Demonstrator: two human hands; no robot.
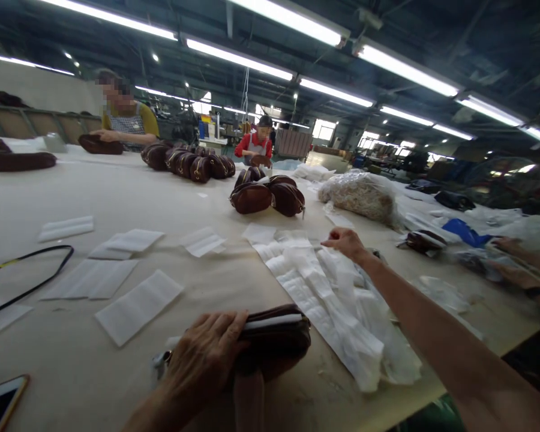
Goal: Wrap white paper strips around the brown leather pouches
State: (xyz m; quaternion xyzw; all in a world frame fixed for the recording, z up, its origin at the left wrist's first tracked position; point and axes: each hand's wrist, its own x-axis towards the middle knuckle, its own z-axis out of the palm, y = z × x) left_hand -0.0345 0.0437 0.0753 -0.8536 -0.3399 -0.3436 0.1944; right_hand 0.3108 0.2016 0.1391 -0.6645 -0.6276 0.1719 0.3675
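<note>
My left hand (209, 354) is wrapped over the left end of a dark brown bag (279, 342) near the table's front edge. A white strip shows along the bag's top. My right hand (344, 241) reaches out over the far side of a pile of white wrapping sheets (324, 294), its fingers pinched together; what they hold, if anything, is too small to make out. The pile lies to the right of the bag and beyond it.
White foam pieces (139, 306), a black cord (49, 279) and a phone (4, 402) lie left. Brown bags (252, 198) and a plastic-wrapped bundle (360, 195) stand farther back. Another person's hands (517, 258) are at right; two people work across the table.
</note>
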